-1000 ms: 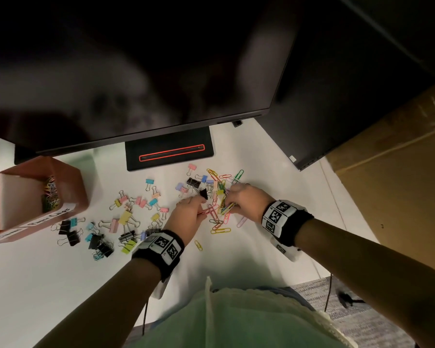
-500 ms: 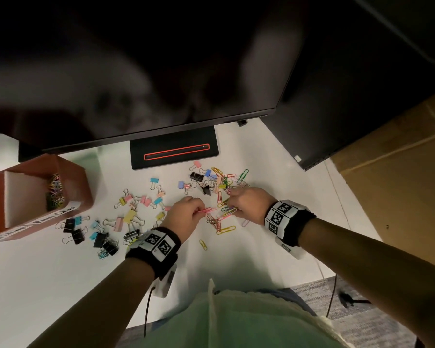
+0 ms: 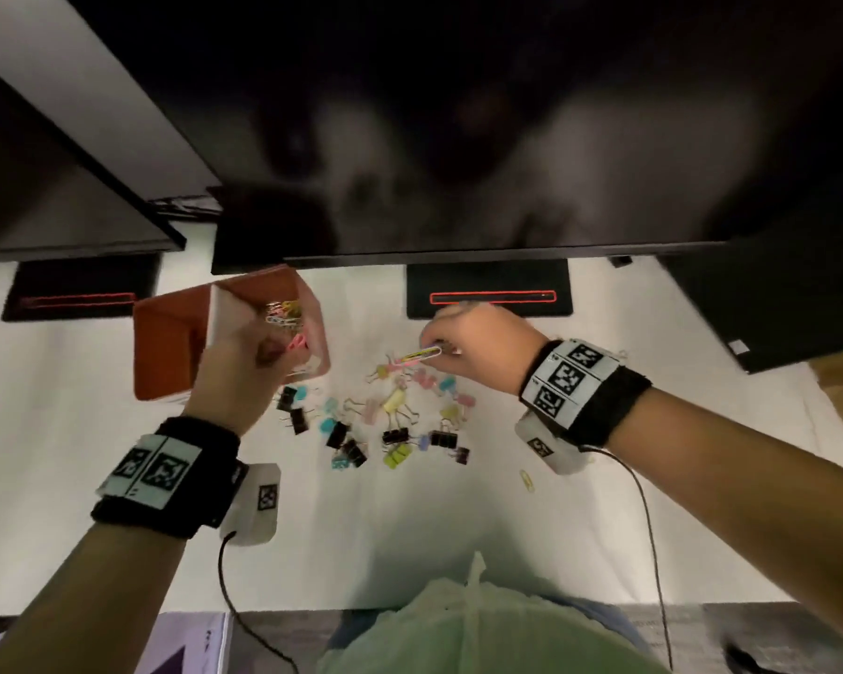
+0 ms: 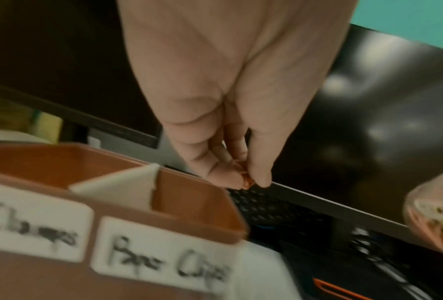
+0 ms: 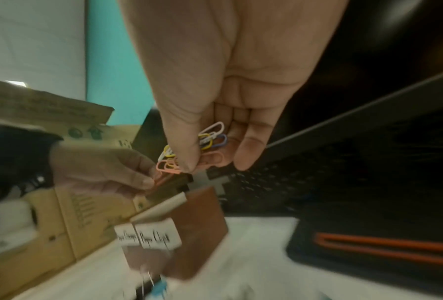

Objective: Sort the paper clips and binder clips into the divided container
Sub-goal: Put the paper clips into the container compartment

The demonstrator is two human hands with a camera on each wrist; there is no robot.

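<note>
A white tabletop [image 3: 93, 430] is seen, on which a brown divided container [image 3: 176, 342] stands at the left. Just beside it, toward the middle, black and pastel binder clips [image 3: 390, 420] are scattered. A single yellow paper clip [image 3: 527, 480] lies apart at the right. Two black monitor bases [image 3: 487, 291] rest along the far edge.
</note>
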